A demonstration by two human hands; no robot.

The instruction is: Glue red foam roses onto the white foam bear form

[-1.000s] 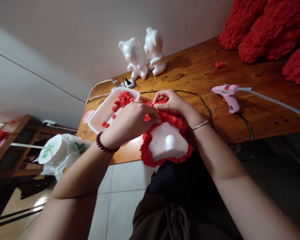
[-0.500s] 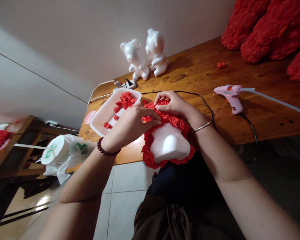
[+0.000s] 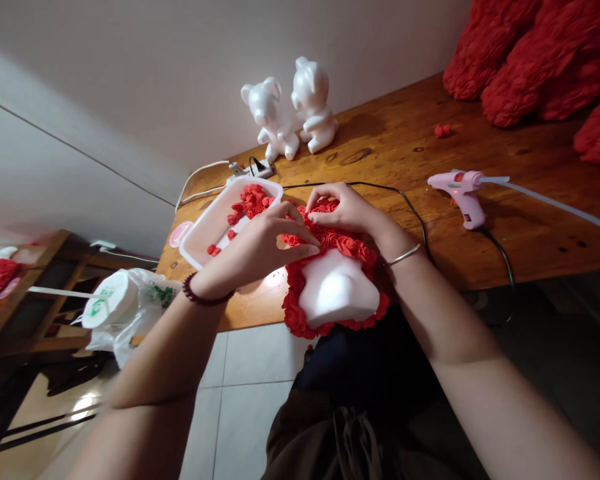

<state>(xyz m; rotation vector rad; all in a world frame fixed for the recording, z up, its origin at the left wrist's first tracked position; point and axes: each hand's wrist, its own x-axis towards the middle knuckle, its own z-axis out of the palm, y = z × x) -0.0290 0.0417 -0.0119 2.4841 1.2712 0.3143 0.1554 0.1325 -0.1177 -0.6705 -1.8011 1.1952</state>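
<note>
A white foam bear form [image 3: 337, 297], partly covered in red foam roses [image 3: 347, 245], rests at the table edge above my lap. Its lower front is bare white, with roses around the rim and along the top. My left hand [image 3: 263, 243] reaches over it from the left, thumb and forefinger pinched together among the roses; whether a loose rose is between the tips is hard to see. Curled over the top from the far right side, my right hand [image 3: 347, 208] grips the rose-covered part between thumb and bent forefinger.
Beside my left hand stands a white plastic tub [image 3: 193, 243] of loose roses. A pink glue gun [image 3: 460, 190] lies to the right, its black cord crossing the table. Two white bear figures [image 3: 273, 120] and a power strip [image 3: 253, 170] stand behind; red rose-covered shapes [image 3: 540, 67] fill the back right.
My left hand and forearm have shifted slightly left, its thumb and forefinger still at the roses. The bear form has tipped or moved a little; my right hand has barely moved.
</note>
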